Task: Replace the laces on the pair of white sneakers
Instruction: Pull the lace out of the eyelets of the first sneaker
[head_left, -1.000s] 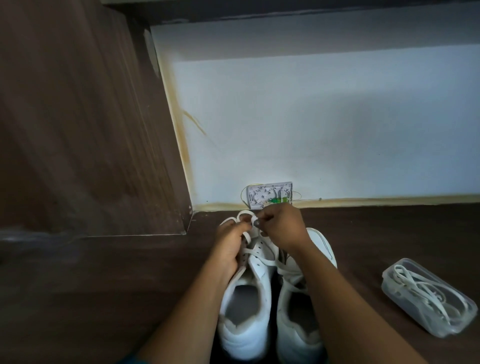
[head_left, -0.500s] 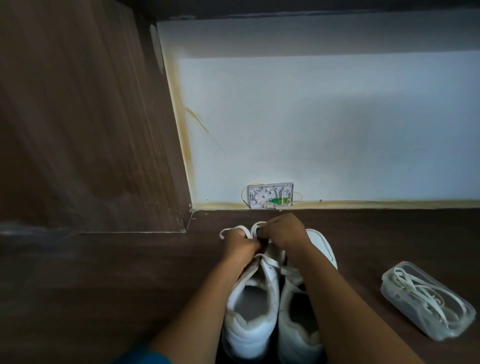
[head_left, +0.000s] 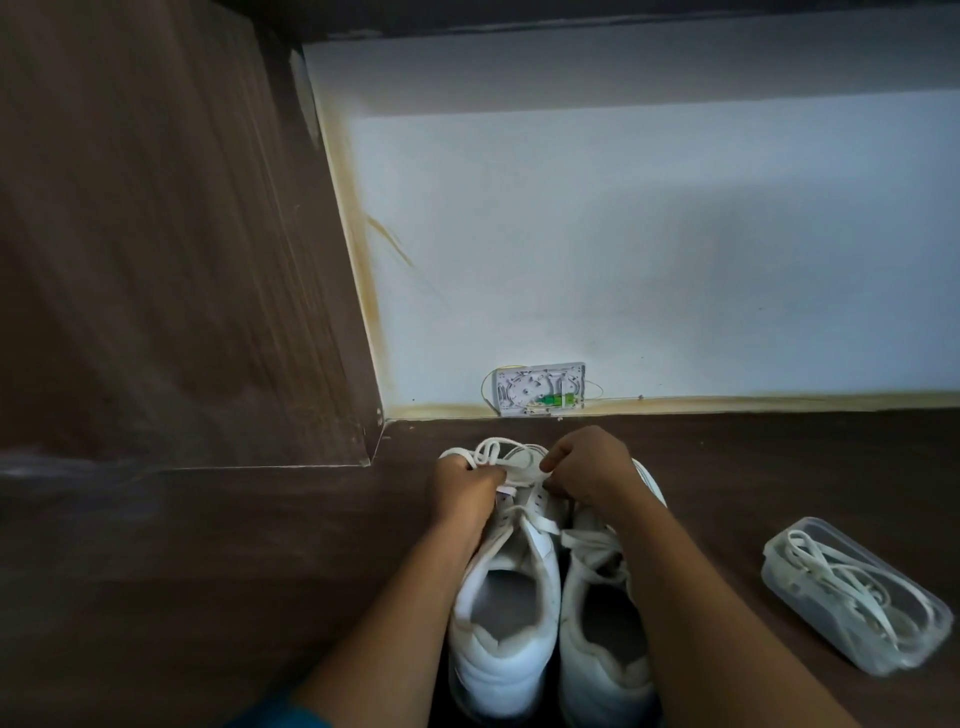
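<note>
While sneakers sit paired | L hand fingers pinch lace | R hand same

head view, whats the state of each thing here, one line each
left hand, pinching the lace
right hand, pinching the lace
lace, loose loops past the toe of the left sneaker
left sneaker, upright, partly laced
right sneaker, upright, laced, beside the left sneaker
clear plastic box, holds coiled white laces; lid unclear
wall box, cover off, insides showing

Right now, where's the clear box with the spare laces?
In the head view it's at lower right: the clear box lies on the dark wooden surface, apart from the right sneaker.
</note>
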